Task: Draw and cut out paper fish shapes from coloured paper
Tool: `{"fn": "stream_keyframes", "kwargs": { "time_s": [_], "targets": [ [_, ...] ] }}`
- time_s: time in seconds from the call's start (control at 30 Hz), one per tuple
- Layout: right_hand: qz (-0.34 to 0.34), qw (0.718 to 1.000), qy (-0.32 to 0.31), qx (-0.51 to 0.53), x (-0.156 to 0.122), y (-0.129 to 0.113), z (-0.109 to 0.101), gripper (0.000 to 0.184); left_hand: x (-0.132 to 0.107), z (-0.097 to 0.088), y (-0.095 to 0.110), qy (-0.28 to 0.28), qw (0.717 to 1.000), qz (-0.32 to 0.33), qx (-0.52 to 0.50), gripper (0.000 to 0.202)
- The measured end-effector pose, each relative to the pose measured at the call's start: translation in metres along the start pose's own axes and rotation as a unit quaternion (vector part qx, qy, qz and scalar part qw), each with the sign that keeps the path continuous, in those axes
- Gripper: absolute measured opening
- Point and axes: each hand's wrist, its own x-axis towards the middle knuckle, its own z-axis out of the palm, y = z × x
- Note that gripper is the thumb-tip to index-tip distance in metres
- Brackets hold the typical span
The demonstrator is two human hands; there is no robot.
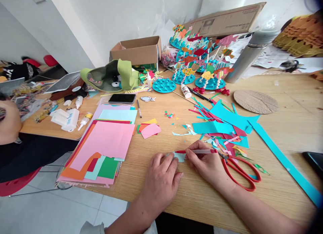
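A small piece of light blue paper lies on the wooden table between my two hands. The curled, closed fingers of my left hand hold its left side down against the table. A red pen with a clear barrel is pinched in my right hand, its red end pointing left over the upper edge of the paper. Just right of that hand lie red-handled scissors, their blades partly covered by paper scraps. Coloured paper offcuts, a pink one on top, sit beyond my left hand.
Stacked coloured sheets lie left, near a phone and a green bag. Blue scraps and a cardboard oval lie right. Paper fish models and a steel flask stand behind. Another person's arm is far left.
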Motion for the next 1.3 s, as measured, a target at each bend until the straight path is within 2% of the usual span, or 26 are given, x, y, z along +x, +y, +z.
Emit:
{"fn": "stream_keyframes", "kwargs": {
  "time_s": [0.93,1.3],
  "targets": [
    [0.012,1.0,0.007,0.011,0.0009,-0.0024,0.0005,0.021,0.0011,-0.0006,0.0007,0.0,1.0,0.002,0.009,0.034],
    [-0.017,1.0,0.023,-0.01,0.0009,-0.0051,-0.0008,0.019,0.0008,-0.0007,0.0007,0.002,1.0,0.004,0.013,0.034]
  ]
}}
